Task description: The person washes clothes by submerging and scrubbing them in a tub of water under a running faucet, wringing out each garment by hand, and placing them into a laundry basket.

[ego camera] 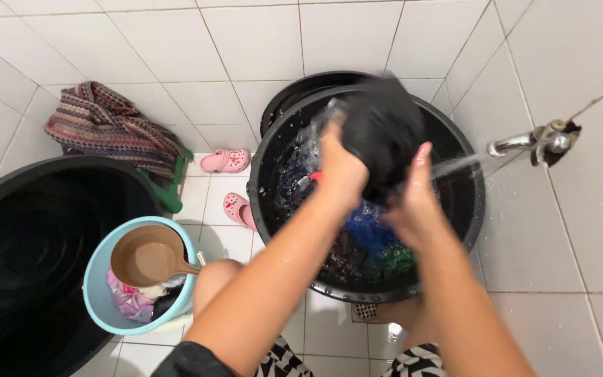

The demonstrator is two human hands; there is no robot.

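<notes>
left hand (340, 171) + right hand (413, 202): both clenched on black garment (382, 129) above black basin (469, 209) | wet, soft, likely heavy; grip bunched middle

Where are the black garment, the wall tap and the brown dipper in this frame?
black garment (383, 132), head view, on the wet bunched cloth above both hands.
wall tap (518, 143), head view, on the metal spout.
brown dipper (148, 257), head view, on its bowl.

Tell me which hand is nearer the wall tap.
Right. The right hand grips the black garment on the side toward the tap; the left hand is on the far side.
</notes>
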